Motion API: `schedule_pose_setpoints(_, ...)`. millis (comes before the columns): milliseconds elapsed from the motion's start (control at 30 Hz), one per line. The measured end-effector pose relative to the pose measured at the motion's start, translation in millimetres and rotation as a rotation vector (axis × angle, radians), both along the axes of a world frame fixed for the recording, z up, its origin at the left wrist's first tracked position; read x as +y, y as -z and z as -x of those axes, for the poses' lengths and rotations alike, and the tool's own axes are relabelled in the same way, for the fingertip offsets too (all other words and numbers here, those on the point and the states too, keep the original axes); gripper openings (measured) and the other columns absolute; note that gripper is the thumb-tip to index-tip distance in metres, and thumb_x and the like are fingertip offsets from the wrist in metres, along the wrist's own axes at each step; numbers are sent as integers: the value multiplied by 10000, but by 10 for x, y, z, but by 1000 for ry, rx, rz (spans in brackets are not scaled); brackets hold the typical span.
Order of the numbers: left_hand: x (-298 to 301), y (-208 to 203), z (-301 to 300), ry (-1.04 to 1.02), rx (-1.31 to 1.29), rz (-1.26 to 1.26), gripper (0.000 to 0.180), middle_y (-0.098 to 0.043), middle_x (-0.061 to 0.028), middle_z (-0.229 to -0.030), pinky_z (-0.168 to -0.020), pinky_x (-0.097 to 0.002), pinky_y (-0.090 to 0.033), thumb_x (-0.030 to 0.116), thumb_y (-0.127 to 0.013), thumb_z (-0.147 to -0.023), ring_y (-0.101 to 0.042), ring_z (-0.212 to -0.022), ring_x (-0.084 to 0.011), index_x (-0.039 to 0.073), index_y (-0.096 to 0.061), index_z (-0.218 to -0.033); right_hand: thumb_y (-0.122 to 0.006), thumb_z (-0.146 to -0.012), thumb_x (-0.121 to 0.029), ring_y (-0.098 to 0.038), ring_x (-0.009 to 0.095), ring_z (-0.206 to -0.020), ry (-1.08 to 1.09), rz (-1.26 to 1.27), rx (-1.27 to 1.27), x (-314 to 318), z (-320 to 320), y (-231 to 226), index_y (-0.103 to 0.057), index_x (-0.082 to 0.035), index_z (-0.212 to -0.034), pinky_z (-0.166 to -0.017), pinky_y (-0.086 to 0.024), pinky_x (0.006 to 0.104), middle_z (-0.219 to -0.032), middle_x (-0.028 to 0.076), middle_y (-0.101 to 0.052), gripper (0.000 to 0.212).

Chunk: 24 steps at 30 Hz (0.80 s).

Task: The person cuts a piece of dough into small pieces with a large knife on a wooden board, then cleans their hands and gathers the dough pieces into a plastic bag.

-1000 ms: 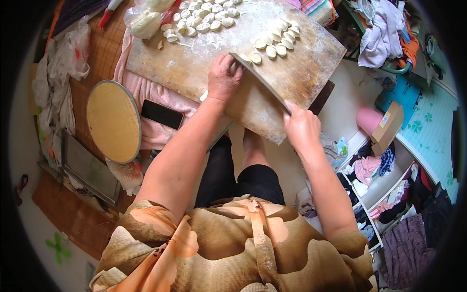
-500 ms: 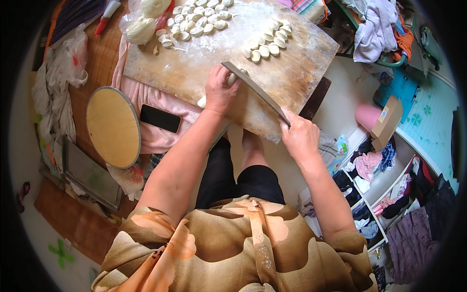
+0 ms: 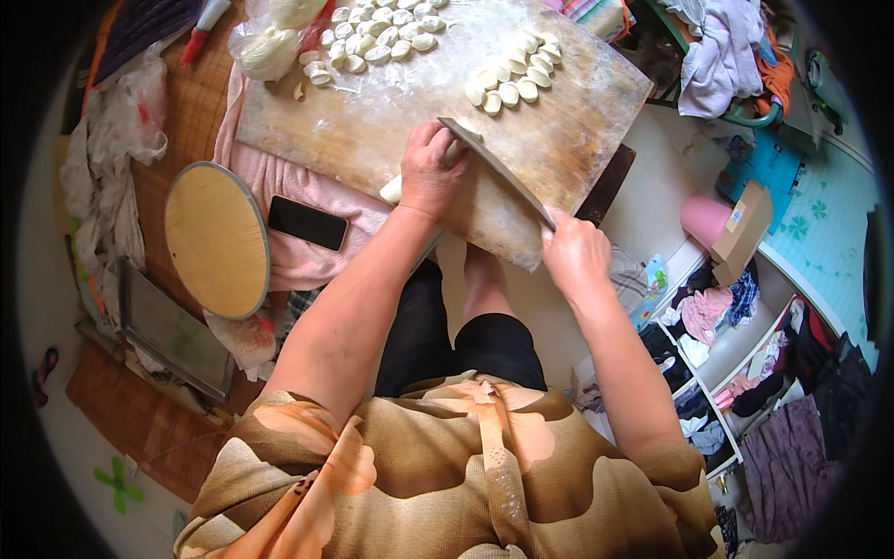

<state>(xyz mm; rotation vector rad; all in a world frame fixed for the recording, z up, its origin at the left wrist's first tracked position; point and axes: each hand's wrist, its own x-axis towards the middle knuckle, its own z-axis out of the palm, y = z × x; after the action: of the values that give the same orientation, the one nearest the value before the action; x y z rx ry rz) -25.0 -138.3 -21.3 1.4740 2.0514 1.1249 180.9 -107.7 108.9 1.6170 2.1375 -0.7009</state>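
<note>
My right hand (image 3: 575, 253) is closed round the handle of a long kitchen knife (image 3: 503, 175). Its blade slants up and left over the wooden board (image 3: 340, 130), seen nearly edge-on beside my left hand. The fingers of my left hand (image 3: 432, 177) curl round a white dough roll (image 3: 391, 191), most of which they cover; one end shows behind the wrist. Beyond the blade, small cut dough pieces (image 3: 508, 93) lie clustered at the board's right. Another group of dough pieces (image 3: 377, 54) sits on flour at the far left. Where the blade meets the dough is partly hidden.
Left of the board are a plastic bag of dough (image 3: 265, 54), a pink towel (image 3: 256, 154) with a phone (image 3: 307, 223) on it, and a round wooden disc (image 3: 216, 240). A metal tray (image 3: 177, 335) lies nearer. Shelves of clothes (image 3: 703, 317) stand at right.
My left hand and the knife have shifted slightly to the right. The blade is turned a little differently and my right hand has risen a touch. The cut pieces lie nearly as before.
</note>
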Motion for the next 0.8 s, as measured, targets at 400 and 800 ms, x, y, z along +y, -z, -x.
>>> schedule_pose_setpoints(400, -50, 194, 179, -55, -241, -5, 230, -626, -92, -957, -724, -360, -516, 81, -725, -733, -614, -833, -290, 82, -632, -944, -696, -786, -162, -664, 360, -740, -18, -173, 257, -130, -15, -27, -672, -144, -1150, -662, -530, 454, -814, 155, -685, 366)
schedule_pose_setpoints(800, -30, 170, 233, -94, -186, -18, 204, -621, -116, -948, -767, -382, -508, 76, -704, -733, -602, -889, -317, 57, -625, -920, -680, -793, -162, -663, 378, -760, -42, -94, 151, -97, 36, -32, -687, -133, -1118, -684, -533, 466, -817, 175, -684, 326)
